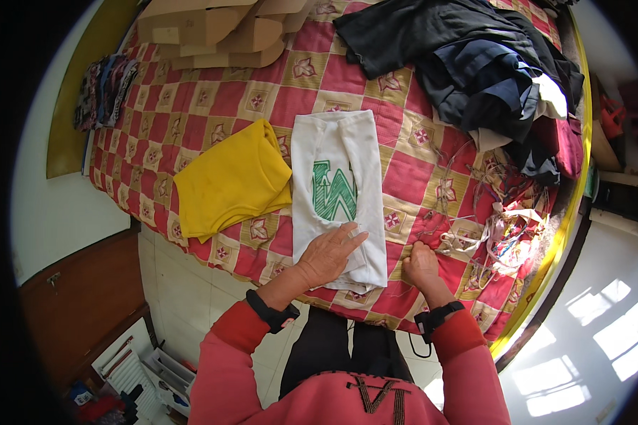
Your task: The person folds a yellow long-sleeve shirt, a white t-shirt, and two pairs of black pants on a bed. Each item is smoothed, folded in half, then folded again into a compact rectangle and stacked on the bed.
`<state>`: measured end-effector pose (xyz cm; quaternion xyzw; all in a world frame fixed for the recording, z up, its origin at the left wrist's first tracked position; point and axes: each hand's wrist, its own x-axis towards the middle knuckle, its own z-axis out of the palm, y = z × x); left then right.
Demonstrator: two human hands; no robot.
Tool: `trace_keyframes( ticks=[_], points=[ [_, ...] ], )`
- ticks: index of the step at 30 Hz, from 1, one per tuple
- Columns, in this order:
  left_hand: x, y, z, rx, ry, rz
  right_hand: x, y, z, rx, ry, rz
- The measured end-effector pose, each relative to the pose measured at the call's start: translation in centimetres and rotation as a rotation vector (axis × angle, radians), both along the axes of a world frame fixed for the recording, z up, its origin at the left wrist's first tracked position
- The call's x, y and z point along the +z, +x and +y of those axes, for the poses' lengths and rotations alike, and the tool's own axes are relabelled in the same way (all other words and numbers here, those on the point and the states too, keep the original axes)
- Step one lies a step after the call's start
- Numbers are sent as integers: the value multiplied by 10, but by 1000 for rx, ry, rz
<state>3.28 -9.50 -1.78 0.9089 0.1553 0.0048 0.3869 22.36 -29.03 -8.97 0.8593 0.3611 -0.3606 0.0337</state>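
Observation:
A white garment [368, 191] with a green printed design lies folded into a long rectangle on the checked bedspread [262, 78]. Across its near end rests my left hand [333, 253], flat with the fingers stretched out. My right hand [422, 265] is closed in a fist on the bedspread, just right of the garment and apart from it. What the fist holds, if anything, is hidden. Left of the white garment lies a folded yellow cloth piece [234, 177], close to its edge.
Dark clothes [468, 71] are heaped at the far right. Nearer on the right lies a tangle of strings and cloth strips [507, 234]. Cardboard boxes [213, 32] sit at the far left, with folded patterned clothes [106, 92] by the bed's left edge.

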Motion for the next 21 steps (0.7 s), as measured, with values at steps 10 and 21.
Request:
trace_keyframes(
  ticks=[10, 21],
  points=[
    [-17, -22, -60, 220, 165, 120, -1, -1, -1, 23, 19, -30],
    [-11, -27, -62, 92, -5, -86, 4, 0, 3, 1, -44, 5]
  ],
)
